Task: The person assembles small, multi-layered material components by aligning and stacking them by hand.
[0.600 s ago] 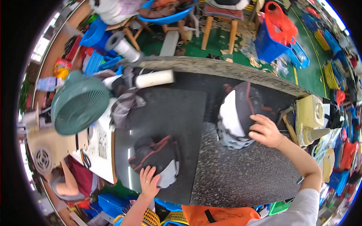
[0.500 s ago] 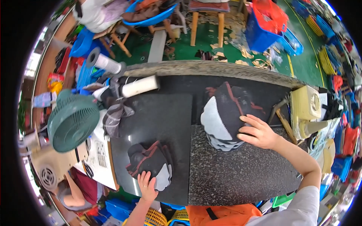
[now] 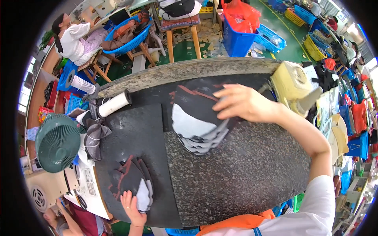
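Note:
A larger stack of black pieces (image 3: 197,103) with red trim and pale grey panels, shaped like shoe uppers, lies at the far middle of the bench, its near edges fanned out. My right hand (image 3: 246,104) is over that stack's right side with fingers apart; whether the fingertips touch it I cannot tell. On the left, a smaller stack of similar black pieces (image 3: 132,179) lies slightly fanned. My left hand (image 3: 133,207) rests with spread fingers against its near edge, the fingertips on the lowest part.
A white roll (image 3: 113,104), a wire-wrapped spool (image 3: 82,84) and a green fan (image 3: 57,142) stand left. At the far right is a cream machine (image 3: 291,84). Blue baskets (image 3: 128,36) and two people, one far left, one near left, are around the bench (image 3: 236,173).
The whole view has shifted, with the bench now further left. My right hand has moved towards the far side of the larger stack. My left hand stays at the smaller stack.

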The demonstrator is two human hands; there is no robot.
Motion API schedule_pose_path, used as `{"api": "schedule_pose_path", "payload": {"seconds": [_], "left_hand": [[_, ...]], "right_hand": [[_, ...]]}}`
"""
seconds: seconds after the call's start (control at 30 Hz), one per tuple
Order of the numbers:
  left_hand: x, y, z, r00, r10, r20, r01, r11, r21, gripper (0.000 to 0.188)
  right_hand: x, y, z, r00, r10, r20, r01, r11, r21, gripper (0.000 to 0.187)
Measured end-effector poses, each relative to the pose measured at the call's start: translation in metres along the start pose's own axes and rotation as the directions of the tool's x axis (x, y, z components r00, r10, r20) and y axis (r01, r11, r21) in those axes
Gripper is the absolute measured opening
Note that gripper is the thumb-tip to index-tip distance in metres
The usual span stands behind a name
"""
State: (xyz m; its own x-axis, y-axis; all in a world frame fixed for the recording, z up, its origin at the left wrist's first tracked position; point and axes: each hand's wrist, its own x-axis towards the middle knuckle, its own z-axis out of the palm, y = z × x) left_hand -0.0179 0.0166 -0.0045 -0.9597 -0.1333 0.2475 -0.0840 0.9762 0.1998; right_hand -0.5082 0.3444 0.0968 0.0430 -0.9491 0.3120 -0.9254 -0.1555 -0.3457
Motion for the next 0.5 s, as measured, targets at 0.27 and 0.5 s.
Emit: {"api": "schedule_pose_path", "payload": {"seconds": [0.27, 0.5], "left_hand": [[0.011, 0.033, -0.003, 0.994, -0.063, -0.094, 0.070, 0.995, 0.076, 0.058], [0.001, 0.034, -0.002, 0.978, -0.061, -0.199, 0.106, 0.969, 0.222, 0.063]], "right_hand": [[-0.005, 0.020, 0.059, 0.822, 0.328, -0.466, -0.313, 0.943, 0.113, 0.028], [-0.084, -0.113, 0.048, 0.878, 0.417, -0.234, -0.469, 0.848, -0.249, 0.038]]}}
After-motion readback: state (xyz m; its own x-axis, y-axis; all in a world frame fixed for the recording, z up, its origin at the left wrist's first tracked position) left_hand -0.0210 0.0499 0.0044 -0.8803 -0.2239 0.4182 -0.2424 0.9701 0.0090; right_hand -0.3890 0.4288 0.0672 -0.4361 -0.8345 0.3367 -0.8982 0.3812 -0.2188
